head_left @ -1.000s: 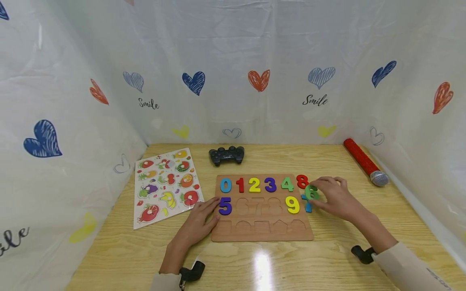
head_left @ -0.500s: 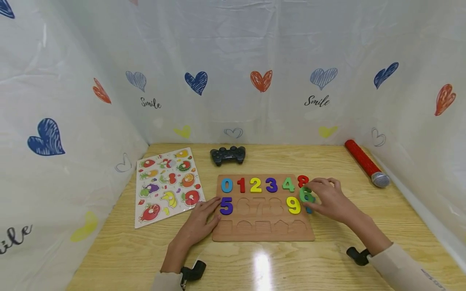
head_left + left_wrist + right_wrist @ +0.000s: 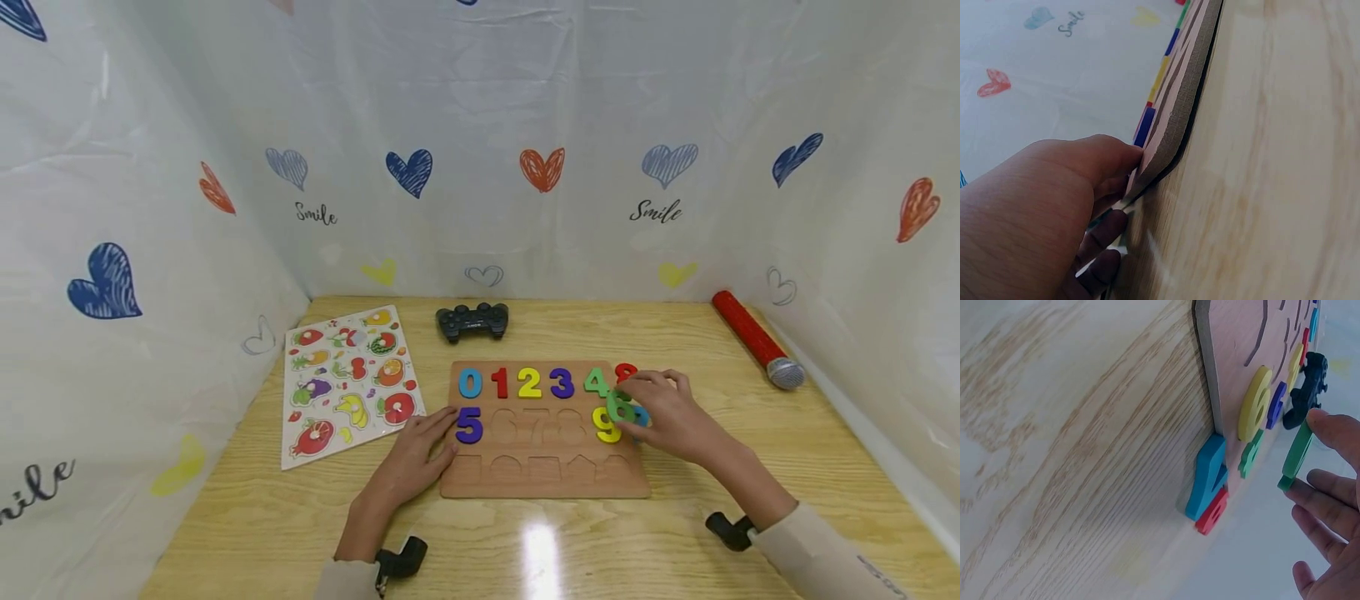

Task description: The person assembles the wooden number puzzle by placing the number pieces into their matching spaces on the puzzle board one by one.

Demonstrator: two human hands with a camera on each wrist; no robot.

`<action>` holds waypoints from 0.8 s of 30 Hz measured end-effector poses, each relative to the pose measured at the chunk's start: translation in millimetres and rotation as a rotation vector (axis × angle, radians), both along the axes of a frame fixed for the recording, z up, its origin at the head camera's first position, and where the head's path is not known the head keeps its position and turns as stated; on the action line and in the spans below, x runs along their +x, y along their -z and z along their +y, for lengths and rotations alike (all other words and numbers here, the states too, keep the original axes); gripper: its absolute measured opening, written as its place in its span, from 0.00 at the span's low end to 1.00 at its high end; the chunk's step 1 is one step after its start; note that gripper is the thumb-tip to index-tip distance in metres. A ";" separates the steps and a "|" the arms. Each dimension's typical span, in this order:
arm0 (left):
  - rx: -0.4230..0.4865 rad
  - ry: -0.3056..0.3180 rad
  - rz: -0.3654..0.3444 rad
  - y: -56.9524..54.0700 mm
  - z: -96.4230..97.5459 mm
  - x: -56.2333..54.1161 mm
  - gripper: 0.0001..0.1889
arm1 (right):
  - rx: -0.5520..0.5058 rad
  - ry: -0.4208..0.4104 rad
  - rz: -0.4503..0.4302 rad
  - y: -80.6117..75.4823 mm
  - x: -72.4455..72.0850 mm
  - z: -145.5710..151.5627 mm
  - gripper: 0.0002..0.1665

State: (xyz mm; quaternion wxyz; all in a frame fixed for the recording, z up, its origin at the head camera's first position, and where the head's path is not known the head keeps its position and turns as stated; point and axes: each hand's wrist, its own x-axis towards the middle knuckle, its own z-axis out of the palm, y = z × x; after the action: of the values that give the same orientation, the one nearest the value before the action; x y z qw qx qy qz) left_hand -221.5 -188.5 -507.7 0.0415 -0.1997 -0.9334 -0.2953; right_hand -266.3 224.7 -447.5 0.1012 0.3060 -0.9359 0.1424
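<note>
My right hand (image 3: 670, 415) pinches a green number 6 (image 3: 619, 407) between thumb and fingertips, raised over the right edge of the wooden number puzzle board (image 3: 540, 481). The right wrist view shows the green 6 (image 3: 1298, 453) nearly edge-on, clear of the board. A blue number 7 (image 3: 1206, 478) and a red number 8 (image 3: 1212, 512) lie beside that edge, partly behind the hand in the head view. My left hand (image 3: 411, 457) touches the board's left edge with relaxed fingers, beside a purple 5 (image 3: 469, 425). A yellow 9 (image 3: 604, 427) stands at the right of the middle row.
The top row holds numbers 0 to 4, including a blue 0 (image 3: 470, 383). Empty recesses show in the middle and bottom rows. A fruit puzzle board (image 3: 348, 379) lies left, a black game controller (image 3: 472, 321) behind, and a red microphone (image 3: 756, 337) at the back right.
My right hand has carried the green 6 leftward, from above the blue 7 to over the board's right edge near the yellow 9. The left hand stays at the board's left edge.
</note>
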 end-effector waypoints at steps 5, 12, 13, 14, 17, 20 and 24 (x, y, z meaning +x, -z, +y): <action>-0.010 -0.002 0.011 1.5 0.1 0.1 0.28 | 0.002 -0.007 -0.007 0.6 0.5 -4.7 0.29; -0.003 -0.001 0.001 -0.3 0.5 0.6 0.28 | -0.012 -0.037 0.009 2.0 2.2 -13.1 0.29; -0.003 -0.001 -0.003 -0.7 0.6 0.8 0.28 | -0.014 -0.042 0.019 2.7 2.4 -14.4 0.28; -0.002 -0.003 -0.006 -0.9 0.7 0.9 0.28 | -0.017 -0.049 0.026 3.2 2.6 -15.7 0.28; -0.005 -0.007 -0.012 -0.8 0.6 1.2 0.28 | -0.021 -0.063 0.033 3.8 3.3 -20.3 0.27; -0.005 -0.008 -0.018 -0.6 0.2 1.1 0.28 | -0.011 -0.059 0.018 3.4 3.8 -25.1 0.28; -0.007 -0.007 -0.018 -0.1 0.0 0.2 0.28 | 0.010 -0.042 -0.010 3.1 3.6 -30.8 0.29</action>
State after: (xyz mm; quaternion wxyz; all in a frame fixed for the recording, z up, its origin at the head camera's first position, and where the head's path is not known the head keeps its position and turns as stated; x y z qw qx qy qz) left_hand -221.3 -188.5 -507.7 0.0335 -0.1939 -0.9354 -0.2938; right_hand -262.6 193.9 -450.6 0.0921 0.3252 -0.9305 0.1414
